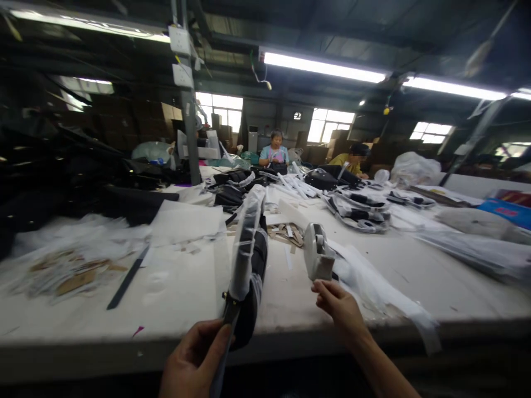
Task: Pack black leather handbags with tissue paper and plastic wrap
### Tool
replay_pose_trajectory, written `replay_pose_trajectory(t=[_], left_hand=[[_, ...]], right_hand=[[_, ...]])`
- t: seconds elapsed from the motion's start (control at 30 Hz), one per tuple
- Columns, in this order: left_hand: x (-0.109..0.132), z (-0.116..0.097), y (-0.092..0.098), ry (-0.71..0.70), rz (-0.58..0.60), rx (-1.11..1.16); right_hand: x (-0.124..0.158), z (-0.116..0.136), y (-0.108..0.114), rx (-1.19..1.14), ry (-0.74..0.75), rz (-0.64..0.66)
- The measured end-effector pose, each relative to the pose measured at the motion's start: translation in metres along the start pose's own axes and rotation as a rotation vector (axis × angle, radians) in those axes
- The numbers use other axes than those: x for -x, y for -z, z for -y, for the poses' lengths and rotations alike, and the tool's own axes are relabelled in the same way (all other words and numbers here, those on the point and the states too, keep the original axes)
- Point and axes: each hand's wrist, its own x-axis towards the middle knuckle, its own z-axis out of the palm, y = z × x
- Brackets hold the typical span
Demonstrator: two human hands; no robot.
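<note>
My left hand (199,359) pinches a dark strap (231,318) between thumb and fingers. The strap belongs to a black bag (259,251) that stands at the table's front edge. Translucent white wrapping (244,249) covers the bag's upright handle, and small brass-coloured fittings show at its base. My right hand (342,309) has its thumb and fingertips pressed together at the front end of a pale tape dispenser (318,257). Whatever lies between those fingertips is too small to make out.
The white table (178,298) carries a dark flat strip (128,279), white sheets (186,221), brown scraps (83,276) and plastic film (381,282). Wrapped black bags (360,210) lie farther back. Two people (274,152) sit beyond the table. A metal post (191,127) rises at left.
</note>
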Motion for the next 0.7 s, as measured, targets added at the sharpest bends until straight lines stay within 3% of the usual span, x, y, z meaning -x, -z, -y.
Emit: replay_pose_trajectory(t=[0.13, 0.2, 0.27, 0.4, 0.7], left_hand=[[0.007, -0.009, -0.009, -0.045, -0.019, 0.052], [0.007, -0.01, -0.01, -0.061, -0.002, 0.046], [0.006, -0.009, -0.01, -0.091, 0.0, 0.037], [0.004, -0.004, -0.009, -0.161, -0.004, 0.049], [0.005, 0.003, -0.008, -0.287, -0.052, -0.044]], right_hand=[[0.065, 0.015, -0.044, 0.195, 0.098, 0.51], [0.09, 0.024, -0.07, 0.209, 0.08, 0.677], [0.105, 0.029, -0.092, 0.219, 0.078, 0.76], [0.11, 0.026, -0.12, 0.318, 0.15, 0.712], [0.114, 0.027, -0.138, 0.706, 0.379, 0.504]])
